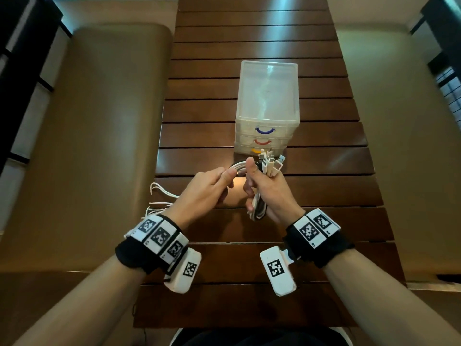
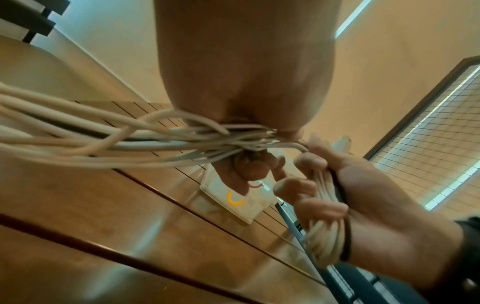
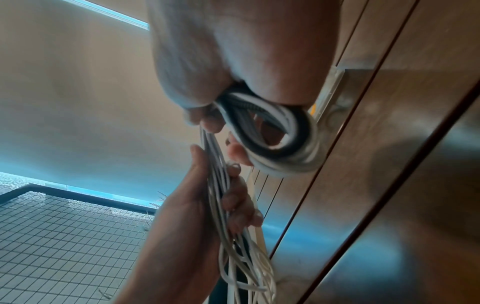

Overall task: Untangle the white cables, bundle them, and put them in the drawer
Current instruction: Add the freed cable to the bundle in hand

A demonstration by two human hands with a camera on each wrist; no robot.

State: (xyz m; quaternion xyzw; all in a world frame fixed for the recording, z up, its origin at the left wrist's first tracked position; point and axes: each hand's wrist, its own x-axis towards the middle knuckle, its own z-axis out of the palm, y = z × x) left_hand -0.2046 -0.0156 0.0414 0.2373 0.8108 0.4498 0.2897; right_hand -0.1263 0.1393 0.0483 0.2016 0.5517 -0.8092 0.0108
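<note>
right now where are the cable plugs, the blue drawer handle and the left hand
cable plugs [image 1: 270, 162]: head view, on the connector cluster above the right fist
blue drawer handle [image 1: 265, 131]: head view, mid-arc
left hand [image 1: 203, 191]: head view, back of hand

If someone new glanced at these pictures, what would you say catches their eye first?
Probably the white cables, folded into a bundle in the right hand with their plugs fanned upward, while the left hand grips the trailing strands. Just beyond stands the clear drawer unit on the slatted wooden table.
</note>
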